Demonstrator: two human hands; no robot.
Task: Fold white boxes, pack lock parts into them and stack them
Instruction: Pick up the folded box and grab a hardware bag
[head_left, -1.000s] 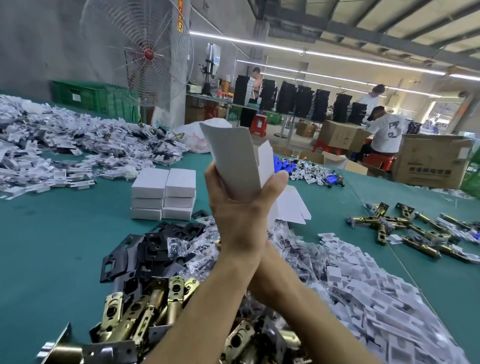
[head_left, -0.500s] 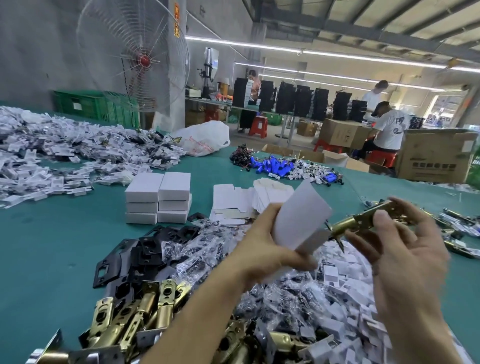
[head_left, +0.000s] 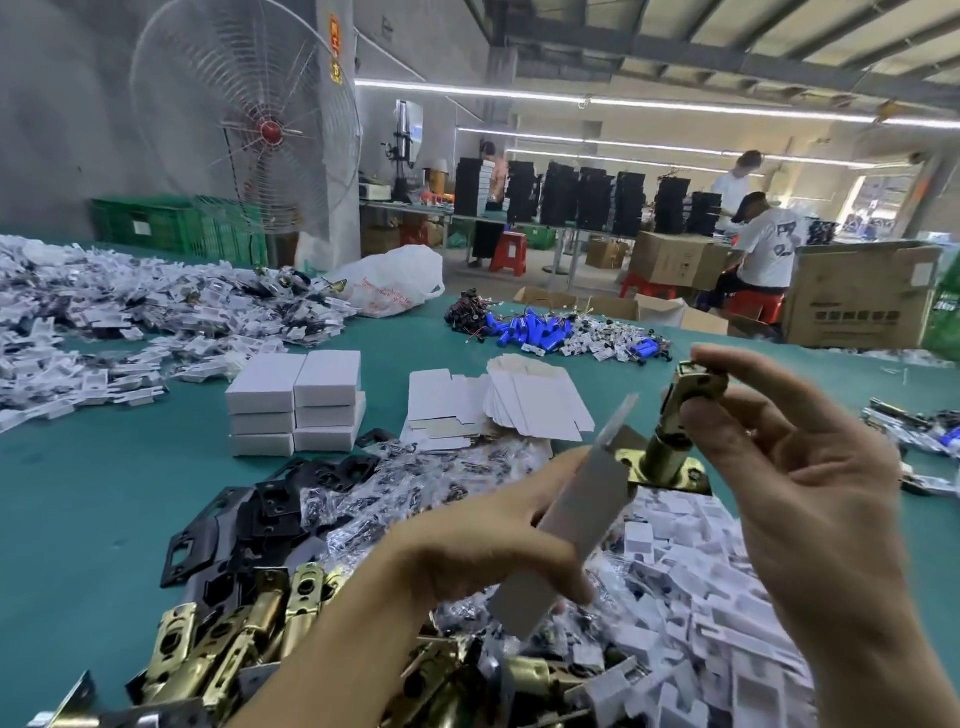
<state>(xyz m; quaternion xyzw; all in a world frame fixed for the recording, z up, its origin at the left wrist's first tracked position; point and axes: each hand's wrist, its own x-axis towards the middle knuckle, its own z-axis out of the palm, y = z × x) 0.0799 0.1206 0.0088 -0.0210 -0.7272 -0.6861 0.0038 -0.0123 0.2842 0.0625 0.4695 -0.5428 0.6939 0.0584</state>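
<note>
Above the tabletop (head_left: 78, 493), the right hand (head_left: 810, 483) has brought a brass latch (head_left: 675, 426), pinched in its fingers (head_left: 737, 366), beside the white box (head_left: 582, 514) the left hand (head_left: 467, 551) grips (folding apparently done, packing starts).

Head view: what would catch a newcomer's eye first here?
The two hands at centre: the left hand grips a folded white box, the right hand holds a brass latch beside its upper end. Behind them to the left, stacked white boxes stand on the green table.

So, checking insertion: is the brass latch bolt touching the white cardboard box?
Cannot tell: in the head view the white box flap overlaps the brass latch faceplate, hiding any contact.
</note>
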